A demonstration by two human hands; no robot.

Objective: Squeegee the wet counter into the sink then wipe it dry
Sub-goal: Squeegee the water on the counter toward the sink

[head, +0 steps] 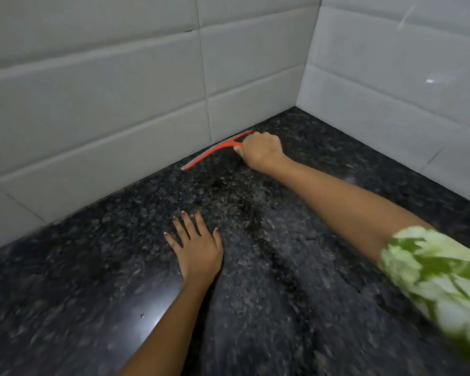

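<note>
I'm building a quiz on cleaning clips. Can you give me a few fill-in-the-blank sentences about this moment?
1. The right hand grips a squeegee coloured ____.
2. The squeegee's blade lies along the foot of the tiled ____.
3. The left hand rests ____ on the dark counter, fingers spread.

Missing words: red; wall; flat

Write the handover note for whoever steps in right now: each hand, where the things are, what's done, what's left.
Right hand: grips the handle of the red squeegee, blade lying along the foot of the tiled wall, near the back corner.
Left hand: flat, fingers spread, resting on the dark granite counter.
Done: cannot say how many passes; water film and streaks show on the counter's middle.
Left: pull the water away from the wall to the sink, which is out of view, then wipe dry. No cloth is in view.
</note>
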